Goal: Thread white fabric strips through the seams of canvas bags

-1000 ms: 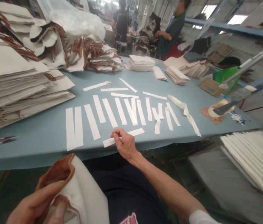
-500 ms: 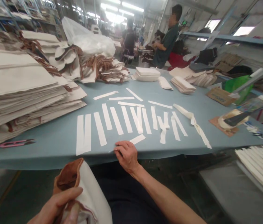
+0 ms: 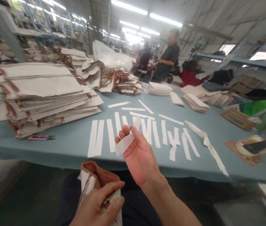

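My left hand (image 3: 102, 201) grips a cream fabric piece with a brown lining (image 3: 106, 175), its open edge facing up, below the table's front edge. Palm up above the table, my right hand (image 3: 140, 153) pinches a white strip (image 3: 125, 142) between thumb and fingers; the strip lies across the fingers. Several similar white strips (image 3: 110, 135) lie spread on the blue-green table (image 3: 71, 150) beyond it, some partly hidden by the hand. A longer twisted cream strip (image 3: 206, 141) lies to their right.
Stacked cream fabric pieces (image 3: 45, 84) fill the left side, with pink-handled thread snips (image 3: 41, 137) in front. Smaller folded stacks (image 3: 160, 88) stand at the back. On the right are a cardboard box (image 3: 238, 118) and a tub with a dark-handled tool (image 3: 253, 146). A person (image 3: 169, 58) stands behind the table.
My right hand has lifted the white strip from the table's front edge and turned palm up. My left hand and the fabric piece have shifted right in view as the camera moved.
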A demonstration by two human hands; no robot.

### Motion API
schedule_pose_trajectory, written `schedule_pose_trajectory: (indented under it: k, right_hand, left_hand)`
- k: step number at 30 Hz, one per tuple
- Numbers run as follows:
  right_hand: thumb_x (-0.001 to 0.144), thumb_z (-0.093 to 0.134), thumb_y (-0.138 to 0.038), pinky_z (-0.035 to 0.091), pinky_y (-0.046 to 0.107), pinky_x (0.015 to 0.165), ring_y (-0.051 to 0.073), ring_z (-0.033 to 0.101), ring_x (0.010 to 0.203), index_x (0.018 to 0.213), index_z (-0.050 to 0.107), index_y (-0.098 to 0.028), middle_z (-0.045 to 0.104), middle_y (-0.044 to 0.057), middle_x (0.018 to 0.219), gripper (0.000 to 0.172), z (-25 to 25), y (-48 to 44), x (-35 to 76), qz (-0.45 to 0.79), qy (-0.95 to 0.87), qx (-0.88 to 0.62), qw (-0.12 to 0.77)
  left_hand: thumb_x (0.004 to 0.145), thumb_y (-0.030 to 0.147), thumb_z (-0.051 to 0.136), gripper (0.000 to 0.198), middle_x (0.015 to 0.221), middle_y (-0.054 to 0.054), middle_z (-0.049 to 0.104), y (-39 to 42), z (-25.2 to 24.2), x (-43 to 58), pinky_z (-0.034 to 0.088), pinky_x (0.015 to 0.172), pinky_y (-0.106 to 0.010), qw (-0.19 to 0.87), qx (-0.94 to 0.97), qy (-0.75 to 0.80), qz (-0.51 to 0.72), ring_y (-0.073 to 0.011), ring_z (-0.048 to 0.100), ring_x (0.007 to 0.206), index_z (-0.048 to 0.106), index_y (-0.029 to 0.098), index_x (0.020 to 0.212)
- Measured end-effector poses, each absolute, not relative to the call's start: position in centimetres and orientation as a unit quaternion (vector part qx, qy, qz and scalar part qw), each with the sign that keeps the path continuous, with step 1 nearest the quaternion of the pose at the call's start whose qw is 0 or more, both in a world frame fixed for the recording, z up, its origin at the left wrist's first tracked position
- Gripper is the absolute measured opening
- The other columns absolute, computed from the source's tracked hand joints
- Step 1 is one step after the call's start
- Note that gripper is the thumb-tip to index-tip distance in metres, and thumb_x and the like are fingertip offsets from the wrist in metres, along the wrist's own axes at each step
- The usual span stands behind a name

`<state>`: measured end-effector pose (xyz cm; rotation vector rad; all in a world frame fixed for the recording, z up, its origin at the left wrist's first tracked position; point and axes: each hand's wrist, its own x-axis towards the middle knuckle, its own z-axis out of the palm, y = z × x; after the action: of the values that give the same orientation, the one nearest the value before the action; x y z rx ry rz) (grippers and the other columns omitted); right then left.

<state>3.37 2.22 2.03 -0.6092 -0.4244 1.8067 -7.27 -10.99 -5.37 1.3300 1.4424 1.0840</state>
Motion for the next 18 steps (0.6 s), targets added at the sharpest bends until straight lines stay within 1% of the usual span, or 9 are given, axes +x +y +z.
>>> schedule_pose_trajectory:
  k: [2, 3, 7, 9, 11, 13, 15, 16, 18]
  right_hand:
    - [0.095, 0.081, -0.024, 0.069, 0.033, 0.091, 0.014, 0.080, 0.087, 0.095, 0.075, -0.023, 0.084, 0.000, 0.095, 0.006, 4.2, 1.1, 2.8, 0.799, -0.137, -0.239, 0.534]
    - [0.097, 0.078, -0.022, 0.070, 0.033, 0.092, 0.014, 0.081, 0.086, 0.094, 0.075, -0.023, 0.084, -0.001, 0.093, 0.004, 4.8, 0.6, 2.7, 0.809, -0.121, -0.244, 0.521]
    - [0.109, 0.059, -0.016, 0.071, 0.030, 0.087, 0.011, 0.080, 0.076, 0.091, 0.075, -0.021, 0.083, -0.002, 0.085, 0.024, 5.0, -0.7, 3.2, 0.799, -0.022, -0.316, 0.511]
    - [0.113, 0.051, -0.015, 0.071, 0.027, 0.081, 0.010, 0.078, 0.069, 0.090, 0.074, -0.020, 0.080, -0.002, 0.079, 0.033, 4.0, -1.0, 3.9, 0.778, 0.022, -0.348, 0.523]
    - [0.114, 0.047, -0.013, 0.070, 0.024, 0.075, 0.009, 0.076, 0.063, 0.087, 0.073, -0.019, 0.077, -0.003, 0.072, 0.038, 2.7, -1.3, 4.8, 0.766, 0.042, -0.373, 0.522]
    - [0.113, 0.047, -0.011, 0.069, 0.022, 0.069, 0.009, 0.074, 0.059, 0.083, 0.072, -0.018, 0.074, -0.002, 0.067, 0.039, 1.2, -1.6, 5.5, 0.761, 0.058, -0.392, 0.514]
    - [0.111, 0.049, -0.009, 0.067, 0.019, 0.066, 0.009, 0.073, 0.058, 0.081, 0.071, -0.017, 0.072, -0.002, 0.065, 0.038, -0.4, -2.0, 6.1, 0.755, 0.074, -0.403, 0.512]
    - [0.109, 0.052, -0.008, 0.067, 0.018, 0.066, 0.008, 0.073, 0.058, 0.081, 0.071, -0.017, 0.072, -0.002, 0.065, 0.035, -1.2, -2.2, 6.3, 0.751, 0.078, -0.407, 0.513]
    - [0.102, 0.063, -0.005, 0.067, 0.016, 0.066, 0.008, 0.074, 0.061, 0.081, 0.071, -0.017, 0.074, -0.003, 0.067, 0.025, -2.8, -2.7, 6.6, 0.744, 0.061, -0.416, 0.520]
  left_hand:
    - [0.089, 0.068, 0.077, 0.055, 0.081, -0.007, 0.080, -10.2, -6.1, -5.8, 0.063, 0.078, -0.035, 0.513, 0.484, 0.516, 0.486, -0.0291, 0.076, 0.080, 0.086, 0.025, 0.121]
    - [0.085, 0.068, 0.081, 0.060, 0.082, -0.008, 0.080, -9.7, -6.5, -5.2, 0.063, 0.076, -0.035, 0.547, 0.454, 0.484, 0.510, -0.0293, 0.075, 0.080, 0.085, 0.023, 0.123]
    - [0.071, 0.069, 0.094, 0.079, 0.066, -0.001, 0.070, -8.5, -7.5, -4.1, 0.052, 0.055, -0.025, 0.616, 0.314, 0.408, 0.595, -0.0158, 0.058, 0.052, 0.080, 0.019, 0.131]
    - [0.067, 0.068, 0.096, 0.077, 0.070, -0.002, 0.072, -8.4, -7.5, -4.1, 0.055, 0.059, -0.025, 0.609, 0.251, 0.400, 0.637, -0.0149, 0.060, 0.055, 0.083, 0.018, 0.125]
    - [0.068, 0.067, 0.096, 0.068, 0.077, -0.005, 0.077, -8.6, -7.2, -4.2, 0.063, 0.074, -0.031, 0.572, 0.198, 0.416, 0.679, -0.0196, 0.070, 0.068, 0.087, 0.017, 0.113]
    - [0.070, 0.067, 0.095, 0.060, 0.072, -0.005, 0.075, -9.0, -7.0, -4.3, 0.065, 0.084, -0.035, 0.527, 0.159, 0.445, 0.706, -0.0227, 0.074, 0.074, 0.090, 0.016, 0.102]
    - [0.072, 0.068, 0.094, 0.057, 0.064, -0.003, 0.073, -9.6, -6.8, -4.6, 0.065, 0.084, -0.033, 0.498, 0.152, 0.474, 0.710, -0.0225, 0.074, 0.072, 0.092, 0.016, 0.097]
    - [0.073, 0.066, 0.094, 0.055, 0.066, -0.004, 0.075, -9.9, -6.7, -4.8, 0.064, 0.083, -0.031, 0.488, 0.160, 0.488, 0.706, -0.0223, 0.075, 0.073, 0.092, 0.017, 0.096]
    - [0.080, 0.064, 0.091, 0.050, 0.079, -0.008, 0.083, -10.4, -6.3, -5.4, 0.063, 0.084, -0.029, 0.465, 0.200, 0.511, 0.695, -0.0235, 0.078, 0.081, 0.092, 0.018, 0.098]
